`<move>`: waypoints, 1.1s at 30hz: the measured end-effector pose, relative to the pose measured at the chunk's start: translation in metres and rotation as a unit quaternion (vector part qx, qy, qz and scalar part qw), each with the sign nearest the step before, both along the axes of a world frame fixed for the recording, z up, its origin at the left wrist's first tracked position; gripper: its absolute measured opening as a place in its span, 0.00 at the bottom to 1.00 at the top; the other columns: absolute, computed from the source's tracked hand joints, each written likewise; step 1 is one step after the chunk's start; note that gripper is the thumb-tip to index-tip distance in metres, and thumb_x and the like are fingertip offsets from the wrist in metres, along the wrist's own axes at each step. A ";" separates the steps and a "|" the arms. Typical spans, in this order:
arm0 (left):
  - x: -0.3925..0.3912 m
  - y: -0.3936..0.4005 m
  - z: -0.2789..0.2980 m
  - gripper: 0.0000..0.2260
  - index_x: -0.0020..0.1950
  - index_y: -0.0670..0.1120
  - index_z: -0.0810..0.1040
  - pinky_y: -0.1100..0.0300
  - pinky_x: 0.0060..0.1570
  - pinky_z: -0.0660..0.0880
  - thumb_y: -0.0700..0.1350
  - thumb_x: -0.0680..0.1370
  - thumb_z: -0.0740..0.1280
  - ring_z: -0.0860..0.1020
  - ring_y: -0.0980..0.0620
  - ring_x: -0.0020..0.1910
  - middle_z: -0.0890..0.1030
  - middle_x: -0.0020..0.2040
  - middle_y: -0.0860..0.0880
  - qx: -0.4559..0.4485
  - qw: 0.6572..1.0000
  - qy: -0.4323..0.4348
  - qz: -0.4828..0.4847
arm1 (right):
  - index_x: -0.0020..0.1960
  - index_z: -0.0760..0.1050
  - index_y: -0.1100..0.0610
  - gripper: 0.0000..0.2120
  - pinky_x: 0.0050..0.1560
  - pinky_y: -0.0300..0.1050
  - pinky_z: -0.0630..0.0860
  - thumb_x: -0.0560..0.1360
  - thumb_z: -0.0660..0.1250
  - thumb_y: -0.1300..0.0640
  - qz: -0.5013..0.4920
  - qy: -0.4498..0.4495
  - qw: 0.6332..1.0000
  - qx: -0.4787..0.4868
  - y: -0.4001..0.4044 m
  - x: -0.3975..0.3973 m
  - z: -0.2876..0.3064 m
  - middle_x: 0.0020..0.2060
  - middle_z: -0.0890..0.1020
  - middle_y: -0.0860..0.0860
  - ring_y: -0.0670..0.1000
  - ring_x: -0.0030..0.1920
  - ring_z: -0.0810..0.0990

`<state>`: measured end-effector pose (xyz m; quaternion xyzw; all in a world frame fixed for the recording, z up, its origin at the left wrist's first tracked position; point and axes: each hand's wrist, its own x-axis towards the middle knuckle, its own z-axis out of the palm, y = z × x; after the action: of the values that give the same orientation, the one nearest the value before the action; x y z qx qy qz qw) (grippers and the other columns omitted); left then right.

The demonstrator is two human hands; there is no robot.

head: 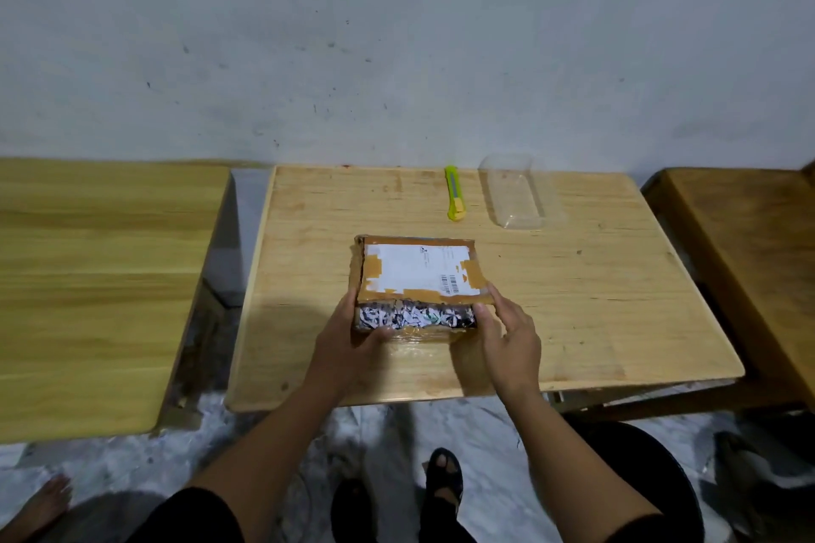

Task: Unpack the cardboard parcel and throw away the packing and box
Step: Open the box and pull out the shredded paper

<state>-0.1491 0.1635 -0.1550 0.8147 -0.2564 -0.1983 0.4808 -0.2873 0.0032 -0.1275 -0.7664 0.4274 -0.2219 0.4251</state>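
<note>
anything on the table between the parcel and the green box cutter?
Nothing. In the head view, only bare wooden table separates the taped brown cardboard parcel from the lime-green utility knife; the clear plastic lid lies to the knife's right.

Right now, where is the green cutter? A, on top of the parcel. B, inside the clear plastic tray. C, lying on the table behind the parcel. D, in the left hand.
C: the cutter lies flat on the table behind the parcel, left of the clear tray.
</note>
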 end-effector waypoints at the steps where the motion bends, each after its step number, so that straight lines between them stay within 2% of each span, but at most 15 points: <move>1: 0.000 0.000 -0.001 0.24 0.65 0.50 0.68 0.80 0.38 0.65 0.50 0.72 0.71 0.75 0.55 0.48 0.78 0.49 0.56 0.006 1.000 -0.006 0.002 | 0.66 0.71 0.50 0.18 0.63 0.43 0.65 0.76 0.62 0.49 0.004 -0.007 1.000 -0.005 -0.003 0.004 0.005 0.62 0.77 0.50 0.50 0.65 0.69; 3: 0.001 0.001 -0.004 0.23 0.63 0.48 0.68 0.78 0.38 0.65 0.49 0.71 0.72 0.75 0.53 0.46 0.77 0.46 0.54 0.006 1.000 -0.007 0.004 | 0.67 0.70 0.51 0.19 0.64 0.42 0.65 0.77 0.60 0.49 0.011 -0.020 1.000 -0.020 -0.009 0.015 0.015 0.63 0.76 0.51 0.51 0.66 0.69; 5: 0.001 0.002 -0.006 0.27 0.66 0.46 0.66 0.78 0.39 0.65 0.48 0.71 0.73 0.74 0.54 0.47 0.76 0.49 0.52 0.006 1.000 -0.011 0.004 | 0.68 0.68 0.53 0.20 0.64 0.40 0.63 0.78 0.60 0.50 0.013 -0.030 0.999 -0.022 -0.019 0.027 0.023 0.65 0.75 0.53 0.51 0.67 0.69; 8: 0.000 0.001 -0.007 0.28 0.64 0.46 0.68 0.79 0.41 0.65 0.51 0.69 0.74 0.73 0.57 0.46 0.76 0.49 0.52 0.010 1.000 -0.019 0.012 | 0.70 0.64 0.53 0.20 0.68 0.41 0.61 0.79 0.58 0.52 0.053 -0.035 0.998 -0.027 -0.038 0.048 0.030 0.68 0.71 0.53 0.51 0.70 0.66; 11: -0.001 0.000 -0.006 0.30 0.67 0.48 0.68 0.81 0.45 0.64 0.54 0.68 0.72 0.72 0.63 0.50 0.74 0.55 0.56 0.003 1.000 -0.012 0.020 | 0.72 0.60 0.53 0.21 0.70 0.44 0.59 0.79 0.56 0.53 0.145 0.041 0.987 -0.053 -0.059 0.068 0.028 0.70 0.68 0.52 0.52 0.72 0.63; 13: 0.000 -0.001 -0.007 0.31 0.68 0.48 0.67 0.75 0.48 0.65 0.52 0.69 0.74 0.73 0.60 0.54 0.73 0.57 0.56 0.013 0.999 -0.009 0.028 | 0.73 0.57 0.56 0.23 0.70 0.44 0.59 0.80 0.56 0.53 0.201 0.109 0.971 -0.073 -0.072 0.079 0.023 0.72 0.65 0.54 0.53 0.72 0.61; 15: 0.004 -0.002 -0.007 0.32 0.68 0.47 0.67 0.69 0.52 0.67 0.52 0.68 0.75 0.73 0.57 0.56 0.73 0.59 0.54 0.035 0.999 -0.005 0.041 | 0.67 0.63 0.57 0.18 0.60 0.47 0.67 0.79 0.56 0.53 0.246 0.163 0.953 -0.071 -0.084 0.086 0.016 0.65 0.72 0.56 0.57 0.66 0.69; 16: 0.007 -0.002 -0.007 0.33 0.68 0.47 0.67 0.66 0.54 0.69 0.55 0.68 0.74 0.73 0.57 0.56 0.73 0.60 0.54 0.047 0.998 -0.008 0.040 | 0.60 0.66 0.57 0.13 0.52 0.48 0.69 0.78 0.57 0.52 0.262 0.188 0.944 -0.065 -0.089 0.088 0.014 0.57 0.76 0.56 0.59 0.59 0.73; 17: 0.011 -0.003 -0.005 0.34 0.68 0.47 0.67 0.63 0.56 0.70 0.58 0.67 0.73 0.72 0.57 0.58 0.73 0.60 0.53 0.055 0.998 -0.027 0.029 | 0.54 0.66 0.58 0.12 0.47 0.48 0.69 0.77 0.59 0.50 0.276 0.211 0.935 -0.067 -0.094 0.091 0.012 0.52 0.77 0.57 0.59 0.53 0.74; 18: 0.014 -0.005 -0.003 0.34 0.68 0.47 0.66 0.62 0.59 0.69 0.60 0.67 0.71 0.70 0.58 0.59 0.72 0.62 0.52 0.061 0.996 -0.060 0.009 | 0.55 0.66 0.59 0.16 0.49 0.50 0.70 0.76 0.60 0.47 0.292 0.238 0.922 -0.083 -0.098 0.093 0.011 0.53 0.76 0.59 0.59 0.54 0.73; 20: 0.021 -0.015 0.005 0.35 0.70 0.47 0.63 0.64 0.63 0.64 0.57 0.69 0.71 0.65 0.58 0.64 0.68 0.66 0.50 0.069 0.990 -0.113 -0.044 | 0.66 0.65 0.59 0.27 0.64 0.52 0.67 0.74 0.62 0.43 0.324 0.273 0.894 -0.146 -0.101 0.094 0.015 0.65 0.71 0.58 0.58 0.66 0.66; 22: 0.027 -0.033 0.012 0.38 0.73 0.47 0.58 0.61 0.68 0.59 0.52 0.69 0.73 0.57 0.57 0.71 0.61 0.73 0.48 0.096 0.978 -0.138 -0.123 | 0.72 0.59 0.57 0.34 0.70 0.48 0.61 0.72 0.64 0.42 0.367 0.250 0.876 -0.189 -0.095 0.090 0.021 0.71 0.65 0.55 0.55 0.71 0.60; 26: 0.042 -0.060 0.002 0.45 0.75 0.48 0.49 0.55 0.71 0.55 0.48 0.68 0.75 0.47 0.50 0.75 0.49 0.77 0.45 0.165 0.943 -0.185 -0.220 | 0.75 0.48 0.54 0.46 0.71 0.47 0.60 0.67 0.71 0.44 0.475 0.272 0.820 -0.168 -0.081 0.081 0.014 0.75 0.55 0.54 0.55 0.73 0.55; 30: 0.047 -0.068 -0.020 0.52 0.72 0.59 0.34 0.48 0.72 0.58 0.50 0.68 0.75 0.47 0.44 0.76 0.45 0.77 0.42 0.224 0.925 -0.219 -0.215 | 0.75 0.39 0.53 0.55 0.70 0.48 0.63 0.64 0.75 0.47 0.480 0.287 0.817 -0.140 -0.079 0.085 0.000 0.75 0.49 0.55 0.57 0.74 0.52; 33: 0.048 -0.076 -0.031 0.57 0.69 0.61 0.28 0.46 0.71 0.60 0.51 0.67 0.76 0.49 0.41 0.75 0.45 0.77 0.40 0.254 0.914 -0.242 -0.206 | 0.75 0.39 0.56 0.53 0.72 0.51 0.57 0.65 0.73 0.46 0.481 0.284 0.809 -0.183 -0.076 0.088 -0.004 0.74 0.50 0.57 0.59 0.74 0.49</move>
<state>-0.1014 0.0879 -0.1856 0.8616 -0.4677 -0.1483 0.1299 -0.1990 -0.0724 -0.1313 -0.9663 0.0568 0.1645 0.1895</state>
